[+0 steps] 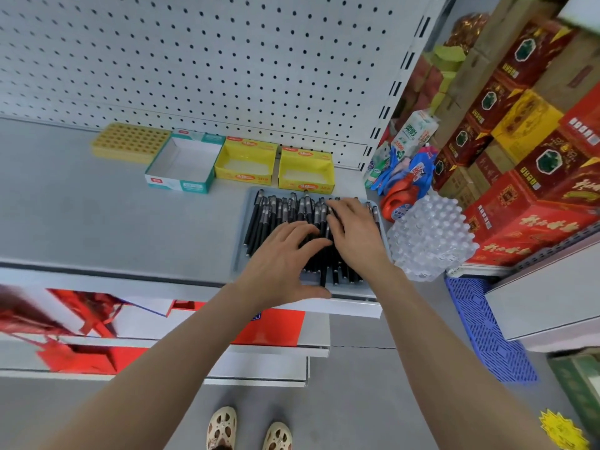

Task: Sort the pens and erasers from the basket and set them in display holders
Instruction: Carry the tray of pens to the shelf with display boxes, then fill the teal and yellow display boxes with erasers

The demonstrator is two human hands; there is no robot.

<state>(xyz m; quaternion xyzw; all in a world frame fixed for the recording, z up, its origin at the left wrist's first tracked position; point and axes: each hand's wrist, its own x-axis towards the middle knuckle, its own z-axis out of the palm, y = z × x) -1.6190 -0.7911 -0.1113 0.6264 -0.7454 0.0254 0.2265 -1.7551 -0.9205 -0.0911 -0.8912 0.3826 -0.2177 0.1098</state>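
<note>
Here, black plastic pens (279, 212) lie heaped in the shallow grey basket (241, 241) on the metal shelf (130, 216). The left grip (279, 261), spread wide, steadies them; the right grip (354, 232) curls in, hold unclear, probably gathering.

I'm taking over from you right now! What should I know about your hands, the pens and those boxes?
Left hand: open, fingers spread on the black pens.
Right hand: fingers bent onto the same pens; a grip isn't clear.
The pens all lie in the grey basket, front right of the shelf. No erasers show.
Yellow holed holder, teal box, left yellow box and right yellow box look empty.
Done: nothing placed. Left: all the sorting.
</note>
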